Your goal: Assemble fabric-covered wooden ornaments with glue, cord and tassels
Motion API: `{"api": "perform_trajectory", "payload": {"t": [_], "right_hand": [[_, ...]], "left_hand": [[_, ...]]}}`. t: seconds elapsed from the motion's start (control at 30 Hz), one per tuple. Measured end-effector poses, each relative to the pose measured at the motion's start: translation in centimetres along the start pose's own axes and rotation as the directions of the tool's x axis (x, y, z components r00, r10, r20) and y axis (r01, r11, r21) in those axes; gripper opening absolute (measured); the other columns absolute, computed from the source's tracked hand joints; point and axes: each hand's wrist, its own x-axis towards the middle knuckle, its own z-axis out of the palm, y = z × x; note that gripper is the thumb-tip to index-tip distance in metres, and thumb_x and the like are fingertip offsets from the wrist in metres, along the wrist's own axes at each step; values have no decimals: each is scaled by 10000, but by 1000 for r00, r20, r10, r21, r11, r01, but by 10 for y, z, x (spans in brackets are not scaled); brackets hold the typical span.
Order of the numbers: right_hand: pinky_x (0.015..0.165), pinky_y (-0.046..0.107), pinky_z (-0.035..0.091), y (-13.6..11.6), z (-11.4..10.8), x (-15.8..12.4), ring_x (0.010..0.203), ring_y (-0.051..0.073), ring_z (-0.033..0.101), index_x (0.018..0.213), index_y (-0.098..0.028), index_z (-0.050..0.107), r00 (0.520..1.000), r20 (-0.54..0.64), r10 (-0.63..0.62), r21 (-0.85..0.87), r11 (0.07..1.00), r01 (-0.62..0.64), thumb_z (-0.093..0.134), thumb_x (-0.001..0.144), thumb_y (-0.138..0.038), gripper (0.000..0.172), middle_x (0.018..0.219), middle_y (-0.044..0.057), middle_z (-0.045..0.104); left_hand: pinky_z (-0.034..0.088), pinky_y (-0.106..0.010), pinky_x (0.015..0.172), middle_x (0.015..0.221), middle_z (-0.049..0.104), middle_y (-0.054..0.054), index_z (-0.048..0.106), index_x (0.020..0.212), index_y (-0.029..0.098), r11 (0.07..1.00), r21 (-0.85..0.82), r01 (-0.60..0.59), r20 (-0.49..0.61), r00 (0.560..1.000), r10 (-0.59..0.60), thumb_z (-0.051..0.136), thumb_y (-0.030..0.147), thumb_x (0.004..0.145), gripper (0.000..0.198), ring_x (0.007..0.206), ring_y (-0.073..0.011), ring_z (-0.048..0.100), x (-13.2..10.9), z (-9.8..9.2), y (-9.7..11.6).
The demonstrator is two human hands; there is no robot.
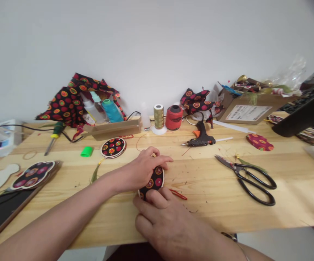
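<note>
one finger of your left hand [145, 169] pokes right; the rest grip the far end of the round black red-dotted cloth piece [154, 182]. your right hand [163, 214] pinches its near end, over the pale wooden table [213, 208] by a white wall [157, 43].

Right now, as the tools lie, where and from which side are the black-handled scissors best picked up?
Probably by the looped handles, coming from the near right: the scissors lie flat with the loops toward that side, while the blades point away to the left.
</note>
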Motion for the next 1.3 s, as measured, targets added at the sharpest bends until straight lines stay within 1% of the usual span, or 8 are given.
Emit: {"api": "perform_trajectory", "payload": {"t": [0.23, 0.47, 0.63, 0.8, 0.9, 1.0, 1.07, 1.3], "right_hand": [[741, 386, 400, 2, 1, 2, 887, 222, 467, 939, -161, 596, 1000, 14, 12, -10, 1000, -12, 508, 947, -196, 95, 1007, 50, 648], [878, 417, 365, 11, -2, -14, 1029, 245, 467, 939, -173, 589, 999, 26, 32, -43, 999, -31, 502, 956, -193, 90, 1048, 52, 658], [842, 410, 393, 24, -13, -36, 1038, 262, 493, 924, -173, 575, 990, 57, 126, -57, 991, -122, 552, 909, -162, 30, 1109, 76, 657], [828, 407, 415, 44, -18, -56, 1037, 265, 488, 869, -188, 557, 965, -8, 264, -25, 964, -264, 527, 772, 29, 240, 1072, 70, 674], [810, 401, 436, 52, -16, -67, 1006, 253, 484, 876, -205, 536, 910, -132, 392, 85, 919, -384, 430, 659, 104, 392, 1075, 57, 678], [807, 397, 463, 55, -12, -71, 990, 246, 471, 900, -217, 513, 825, -263, 500, 229, 863, -450, 368, 585, 117, 482, 1073, 58, 669], [847, 421, 467, 53, -10, -69, 1020, 254, 444, 916, -215, 510, 793, -299, 531, 257, 845, -469, 357, 574, 121, 503, 1156, 66, 650], [933, 506, 426, 47, -4, -54, 1156, 299, 350, 965, -195, 517, 820, -165, 548, 193, 833, -518, 393, 573, 104, 508, 1400, 48, 521]], "left_hand": [[428, -371, 1000, 1160, 664, -13, 517, 1311, 286, 1000, -23, 10, -3, 1000, -11, 376, -1, 763, 635, 1168, -190, 457, -4, 0, -8], [442, -376, 982, 1186, 637, -54, 539, 1294, 275, 997, 0, 80, -98, 992, -79, 384, 30, 783, 587, 1159, -203, 512, -16, 1, -15], [428, -410, 1023, 1251, 612, -90, 497, 1340, 221, 989, -4, 146, -173, 974, -144, 367, 73, 813, 562, 1193, -220, 523, -32, 5, -15], [473, -418, 982, 1254, 635, -84, 475, 1361, 228, 974, -30, 225, -217, 950, -226, 366, 142, 852, 527, 1141, -230, 589, -45, 16, -1], [500, -417, 947, 1251, 645, -86, 480, 1342, 223, 962, -57, 267, -291, 917, -272, 363, 205, 879, 478, 1112, -233, 615, -48, 25, 10], [513, -417, 919, 1207, 661, -86, 514, 1274, 216, 954, -44, 297, -466, 839, -282, 410, 302, 907, 391, 1092, -241, 610, -47, 37, 20], [499, -431, 933, 1174, 669, -89, 511, 1260, 204, 954, 12, 299, -553, 797, -243, 484, 364, 904, 391, 1114, -260, 570, -45, 46, 24], [455, -481, 968, 1154, 667, -89, 415, 1350, 207, 934, 147, 325, -575, 796, -187, 609, 432, 853, 579, 1157, -304, 467, -39, 65, 24]]}}
